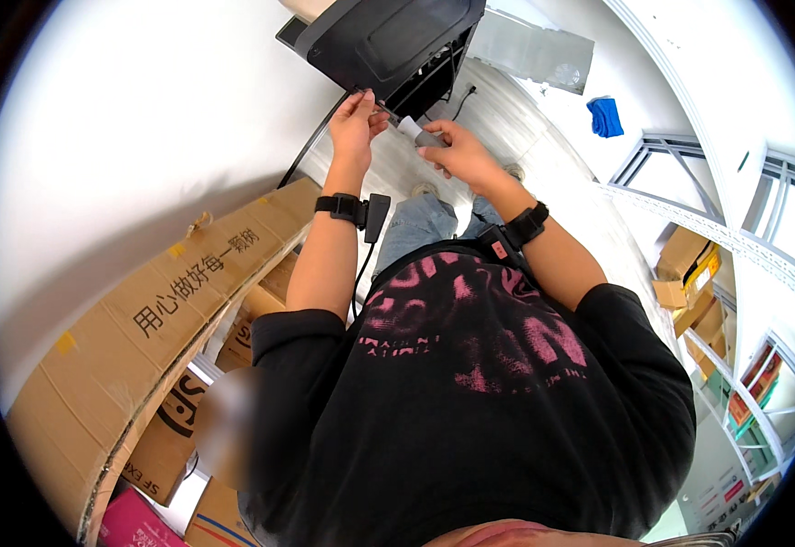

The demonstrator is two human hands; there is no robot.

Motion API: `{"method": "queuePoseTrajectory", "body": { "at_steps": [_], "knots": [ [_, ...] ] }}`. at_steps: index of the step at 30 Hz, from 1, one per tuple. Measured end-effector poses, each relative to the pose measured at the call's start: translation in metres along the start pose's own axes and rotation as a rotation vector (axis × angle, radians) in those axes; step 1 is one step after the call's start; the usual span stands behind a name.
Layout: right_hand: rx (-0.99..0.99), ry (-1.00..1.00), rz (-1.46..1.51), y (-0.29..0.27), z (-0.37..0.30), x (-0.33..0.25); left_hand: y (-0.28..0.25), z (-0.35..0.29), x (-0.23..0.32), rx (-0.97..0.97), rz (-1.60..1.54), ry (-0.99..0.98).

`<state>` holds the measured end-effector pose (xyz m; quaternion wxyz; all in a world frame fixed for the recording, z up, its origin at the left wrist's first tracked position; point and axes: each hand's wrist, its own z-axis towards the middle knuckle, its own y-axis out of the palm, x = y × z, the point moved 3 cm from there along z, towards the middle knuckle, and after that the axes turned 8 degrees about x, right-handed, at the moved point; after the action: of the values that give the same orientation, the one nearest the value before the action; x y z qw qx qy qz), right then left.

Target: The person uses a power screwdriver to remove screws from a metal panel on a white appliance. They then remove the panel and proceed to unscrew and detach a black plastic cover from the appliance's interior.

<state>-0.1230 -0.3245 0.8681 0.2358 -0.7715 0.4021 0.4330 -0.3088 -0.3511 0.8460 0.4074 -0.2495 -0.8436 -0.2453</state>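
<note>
A black box-like casing [388,46] with a moulded panel, which looks like a computer case, stands ahead of me at the top. Its near side is open and dark inside. My left hand [357,120] is at the casing's near edge, thumb and forefinger pinched together; whatever they hold is too small to make out. The other fingers are curled loosely. Just to the right, my right hand [464,157] grips a grey and white handheld tool [423,134] shaped like a screwdriver handle. Its end points toward the casing's edge near my left fingers.
A black cable [311,146] runs down from the casing along the wall; another cable [464,102] lies on the floor. A grey metal panel [543,53] lies beyond, near a blue cloth [605,117]. Cardboard boxes [142,346] line my left. Shelving [735,237] with boxes stands right.
</note>
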Motion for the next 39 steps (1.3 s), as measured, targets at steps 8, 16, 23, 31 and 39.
{"method": "queuePoseTrajectory", "body": {
  "at_steps": [8,16,23,31,39],
  "knots": [
    [-0.278,0.449,0.511,-0.009,-0.015,-0.015,-0.001,0.006,0.000,-0.038,0.025,0.022],
    [-0.096,0.149,0.146,-0.007,-0.005,0.005,0.000,0.008,0.003,-0.030,0.002,-0.036],
    [-0.281,0.383,0.492,-0.011,-0.003,0.005,-0.002,0.009,0.002,-0.009,0.029,-0.019],
    [-0.110,0.194,0.277,-0.009,0.011,0.029,-0.002,0.012,0.003,-0.021,0.066,-0.046],
    [0.006,0.032,0.054,-0.009,0.009,0.022,-0.003,0.013,0.001,-0.016,0.047,-0.025]
  ]
}}
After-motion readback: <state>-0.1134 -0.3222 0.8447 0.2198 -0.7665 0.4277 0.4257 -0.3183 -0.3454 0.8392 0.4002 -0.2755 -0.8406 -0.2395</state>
